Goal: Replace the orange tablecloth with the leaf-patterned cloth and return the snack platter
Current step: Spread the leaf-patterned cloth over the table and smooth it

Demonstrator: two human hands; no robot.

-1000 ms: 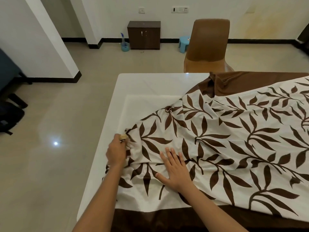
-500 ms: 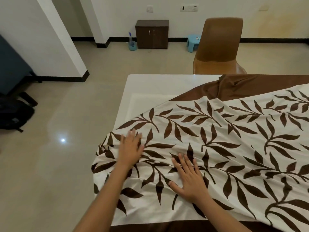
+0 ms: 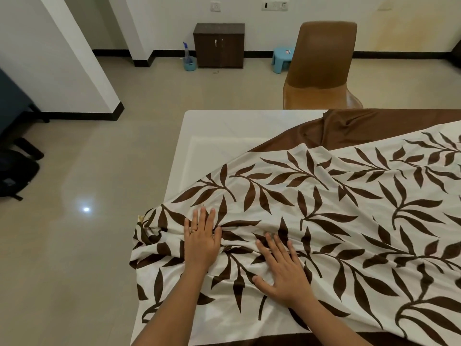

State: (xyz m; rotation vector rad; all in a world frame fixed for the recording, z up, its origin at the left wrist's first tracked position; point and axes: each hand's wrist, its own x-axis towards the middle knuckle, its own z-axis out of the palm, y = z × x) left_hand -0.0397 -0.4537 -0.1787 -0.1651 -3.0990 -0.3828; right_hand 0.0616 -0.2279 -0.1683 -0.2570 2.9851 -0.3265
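The leaf-patterned cloth (image 3: 324, 208), cream with dark brown leaves and a brown border, lies rumpled over most of the white table (image 3: 224, 136). Its left corner hangs bunched over the table's left edge. My left hand (image 3: 201, 239) lies flat on the cloth near that edge, fingers straight, a ring on one finger. My right hand (image 3: 282, 267) presses flat on the cloth a little to the right, fingers spread. The table's far left part shows bare. No orange cloth or snack platter is in view.
A brown chair (image 3: 321, 68) stands at the table's far side. A dark cabinet (image 3: 219, 44), a spray bottle (image 3: 188, 57) and a blue stool (image 3: 282, 58) line the back wall. A black bag (image 3: 15, 173) lies on the floor at left.
My left hand let go of the pinched cloth corner and now lies flat. The cloth has spread left over the table's edge. My right hand stays flat on the cloth.
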